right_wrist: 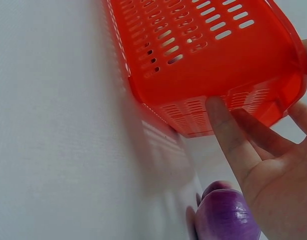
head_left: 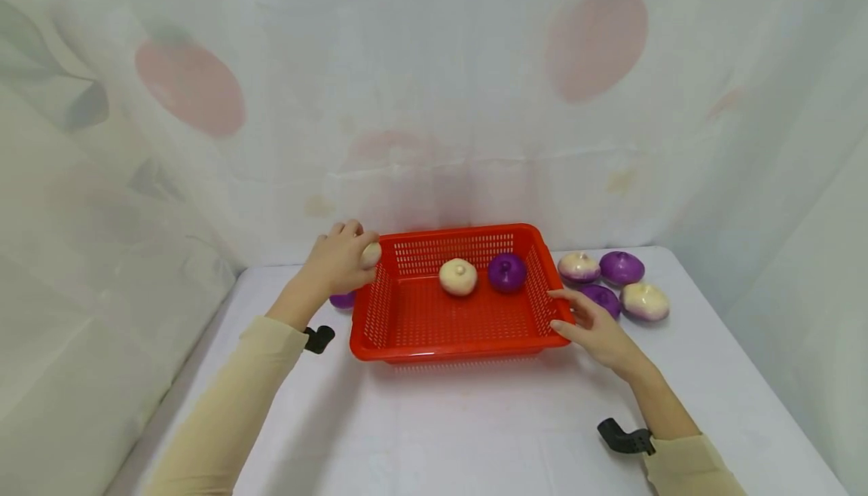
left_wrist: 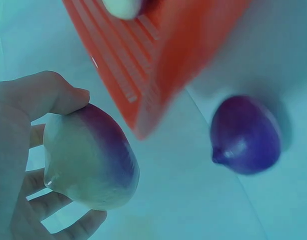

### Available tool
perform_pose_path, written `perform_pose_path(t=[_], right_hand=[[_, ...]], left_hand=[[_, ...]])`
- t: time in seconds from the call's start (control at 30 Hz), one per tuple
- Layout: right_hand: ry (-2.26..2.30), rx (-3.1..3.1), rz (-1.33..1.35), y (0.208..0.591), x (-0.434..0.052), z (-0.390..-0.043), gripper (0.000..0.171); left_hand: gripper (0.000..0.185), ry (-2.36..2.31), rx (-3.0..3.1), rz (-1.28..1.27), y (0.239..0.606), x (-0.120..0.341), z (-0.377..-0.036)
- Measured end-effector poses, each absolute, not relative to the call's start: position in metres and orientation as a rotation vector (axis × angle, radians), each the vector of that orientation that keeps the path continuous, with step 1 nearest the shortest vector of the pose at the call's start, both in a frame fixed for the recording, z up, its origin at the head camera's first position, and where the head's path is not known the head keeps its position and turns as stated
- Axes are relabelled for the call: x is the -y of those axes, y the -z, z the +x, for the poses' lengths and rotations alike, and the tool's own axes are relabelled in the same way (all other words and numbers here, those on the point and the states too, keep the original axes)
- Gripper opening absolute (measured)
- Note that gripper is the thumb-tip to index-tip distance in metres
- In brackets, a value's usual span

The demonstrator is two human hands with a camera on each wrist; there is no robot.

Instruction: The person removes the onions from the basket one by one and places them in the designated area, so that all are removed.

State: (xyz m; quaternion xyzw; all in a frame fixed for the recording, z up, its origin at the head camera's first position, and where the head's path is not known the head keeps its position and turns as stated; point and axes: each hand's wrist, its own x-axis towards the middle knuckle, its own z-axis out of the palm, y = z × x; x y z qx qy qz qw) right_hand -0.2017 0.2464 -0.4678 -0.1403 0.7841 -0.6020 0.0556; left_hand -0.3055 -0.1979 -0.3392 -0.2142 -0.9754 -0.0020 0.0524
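Observation:
My left hand [head_left: 339,258] grips a white-and-purple turnip [left_wrist: 93,155] between thumb and fingers, just outside the basket's left end. The red plastic basket [head_left: 461,347] holds a pale turnip [head_left: 458,277] and a purple turnip-shaped vegetable [head_left: 507,273]. At the basket's right end, my right hand [head_left: 597,334] holds the rim; the right wrist view has fingers [right_wrist: 231,137] against the outer wall. Below my left hand, another purple vegetable [left_wrist: 248,135] lies on the table beside the basket, mostly hidden in the head view.
Right of the basket lie two white-and-purple turnips [head_left: 579,267] [head_left: 645,302] and two purple ones [head_left: 621,268] [head_left: 602,300]. A white cloth covers the table [head_left: 434,436]. Behind it hangs a pale curtain [head_left: 434,89] with faded fruit prints.

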Motion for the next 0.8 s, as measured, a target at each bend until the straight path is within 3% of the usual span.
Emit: perform_pose_path(t=[0.33,0.8], right_hand=[[1.874,-2.334,-0.414,0.469,-0.247,-0.201,0.054],[1.908,-2.294,-0.409,0.47,-0.246,-0.202,0.055]], left_hand=[[0.048,-0.029,2.985,-0.569,0.342,0.236,-0.3],[0.051,0.04,2.987,-0.461,0.375,0.28,-0.297]])
